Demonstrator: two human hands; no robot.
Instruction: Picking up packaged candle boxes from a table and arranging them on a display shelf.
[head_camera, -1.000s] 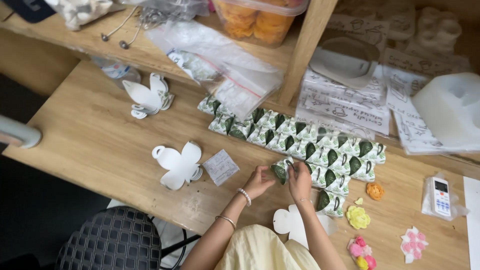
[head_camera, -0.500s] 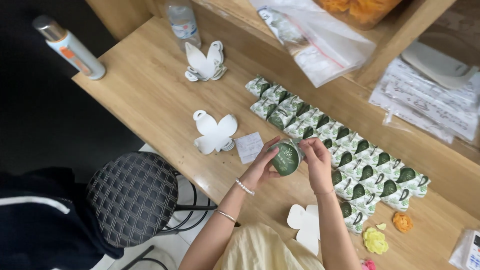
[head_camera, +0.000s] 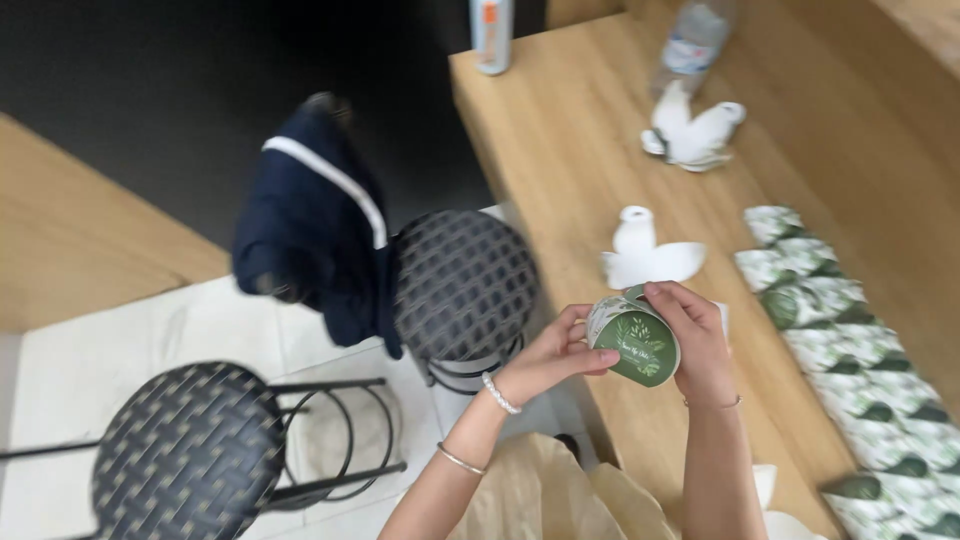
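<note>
Both my hands hold a small green and white paper box (head_camera: 634, 338) with a leaf print, over the near edge of the wooden table (head_camera: 570, 170). My left hand (head_camera: 553, 350) grips its left side and my right hand (head_camera: 693, 335) covers its right side and top. Just beyond the box, a flat white die-cut card blank (head_camera: 648, 258) lies on the table. Rows of finished green and white boxes (head_camera: 850, 340) lie along the right of the table.
Another pile of white card blanks (head_camera: 693, 135) and a clear plastic bottle (head_camera: 692, 45) sit further back. A can (head_camera: 491, 35) stands at the table's far corner. Two round woven stools (head_camera: 462, 282) (head_camera: 185, 450) stand on the floor at left, with dark blue clothing (head_camera: 310, 225) on one.
The view has swung left, showing the floor and stools. My hands have lifted the box a little toward me and turned it, still held in both.
</note>
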